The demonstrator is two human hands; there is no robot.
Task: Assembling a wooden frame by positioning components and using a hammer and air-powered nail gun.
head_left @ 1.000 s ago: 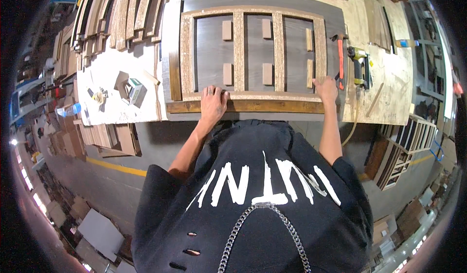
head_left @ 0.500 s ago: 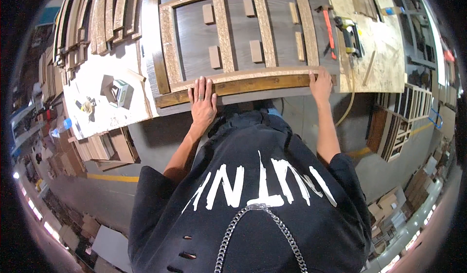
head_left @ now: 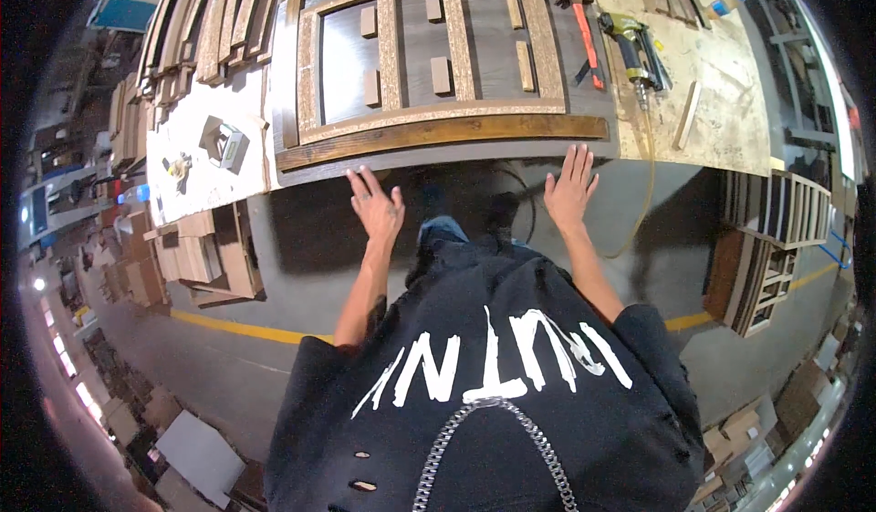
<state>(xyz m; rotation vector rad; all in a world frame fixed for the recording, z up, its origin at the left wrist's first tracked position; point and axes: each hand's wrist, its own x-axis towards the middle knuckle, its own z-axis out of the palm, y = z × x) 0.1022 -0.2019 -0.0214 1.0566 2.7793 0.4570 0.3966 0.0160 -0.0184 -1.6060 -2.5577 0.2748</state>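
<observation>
The light brown, speckled wooden frame (head_left: 390,56) lies flat on a big grey board (head_left: 429,159), which is on the pale wooden table (head_left: 730,115) in front of the person. The work looks partly done. The frame has three tall openings, and each one has two small blocks in it: four plain brown blocks (head_left: 441,76) in the left and middle openings, and two thin, pale yellow blocks (head_left: 525,66) in the right one. Each block sits close to the bar on its right. A long, dark brown wooden strip (head_left: 447,138) lies along the near side, and a dark upright strip (head_left: 291,65) lies along the left side. I see no dark strip on the right side, so that side may be left. I cannot tell if any piece is nailed or glued down. The left hand (head_left: 376,209) is open, with its fingers a bit spread, just by the near edge of the board. The right hand (head_left: 570,191) is open too, with its fingertips over that edge, near the right end of the long strip. Both hands are empty. I cannot tell if either one touches the board. The hammer with the orange-red handle (head_left: 586,45) and the yellow and black nail gun (head_left: 630,56) lie to the right of the frame, with no hand on them.
</observation>
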